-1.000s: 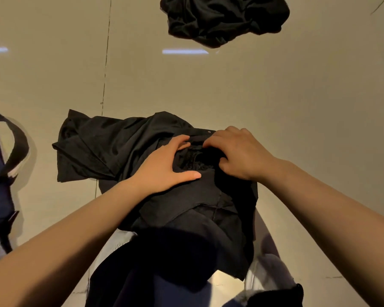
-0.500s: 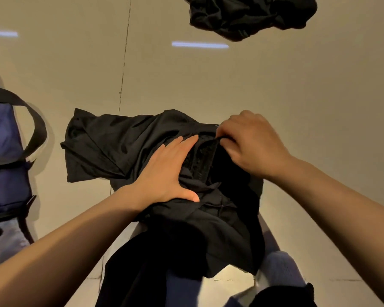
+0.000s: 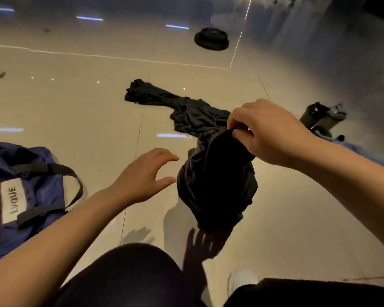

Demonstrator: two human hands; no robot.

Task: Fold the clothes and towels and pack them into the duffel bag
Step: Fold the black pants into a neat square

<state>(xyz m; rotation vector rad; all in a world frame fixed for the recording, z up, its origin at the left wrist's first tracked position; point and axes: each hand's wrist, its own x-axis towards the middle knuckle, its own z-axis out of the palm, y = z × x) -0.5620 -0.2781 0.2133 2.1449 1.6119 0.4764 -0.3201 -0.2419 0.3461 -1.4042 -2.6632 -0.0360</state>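
Black garment [image 3: 217,185] hangs bunched in the air above the pale tiled floor [image 3: 75,103], lifted by its top edge; seen from the head camera, my right hand [image 3: 268,131] pinches that edge between thumb and curled fingers, wrist bent downward, forearm coming in from the right; my left hand [image 3: 142,173] hovers just beside the cloth on its left, fingers spread and slightly curved, thumb out, holding nothing and not touching the fabric as far as I can tell. I judge the step in hand to be the fold itself, not yet the packing: the piece is raised to be shaken out or gathered, and it looks crumpled rather than squared; the next move calls for my left hand to catch the free side so that the cloth can be spread, laid flat and doubled over; only then does it go to the navy duffel bag [image 3: 24,196], which lies slumped on the floor to the left, well apart from the garment, its black straps on top; whether its mouth is open I cannot tell. Farther off, a second dark garment [image 3: 182,107] sprawls unfolded on the tiles, waiting its turn; a dark bottle [image 3: 321,116] lies at right, and a round black disc [image 3: 211,39] sits on the floor beyond.
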